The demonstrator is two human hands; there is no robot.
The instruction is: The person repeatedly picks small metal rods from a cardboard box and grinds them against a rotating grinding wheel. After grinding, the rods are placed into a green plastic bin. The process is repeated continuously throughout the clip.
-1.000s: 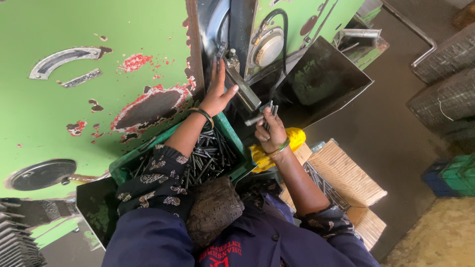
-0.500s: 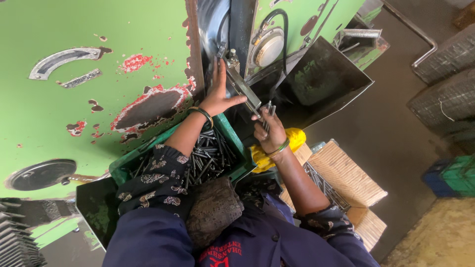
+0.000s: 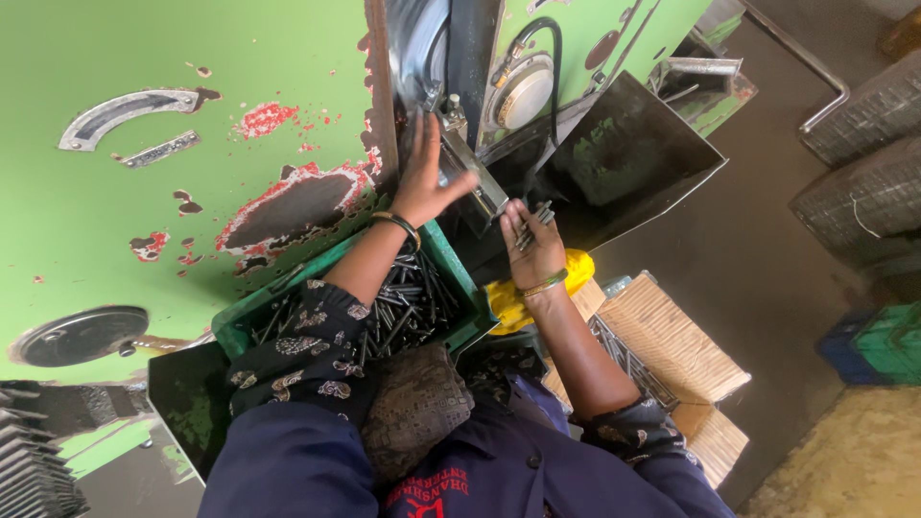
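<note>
Fingers of the left hand (image 3: 422, 182) spread open against the metal feed bar (image 3: 472, 177) on the green machine (image 3: 192, 173). Right hand (image 3: 533, 251) grips several rods (image 3: 535, 223) just beside the bar's lower end, above the green crate (image 3: 451, 264) of rods.

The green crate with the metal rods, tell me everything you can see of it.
The green crate is a rectangular plastic bin with a thick rim, sitting tilted against the foot of the green machine, just below the person's arms. It is well filled with dark, thin metal rods lying loosely in crossed directions. The left forearm passes over it, and the patterned sleeve covers its near part, so its full length is hidden. The left hand is above it, on the machine, not in the crate.
</note>
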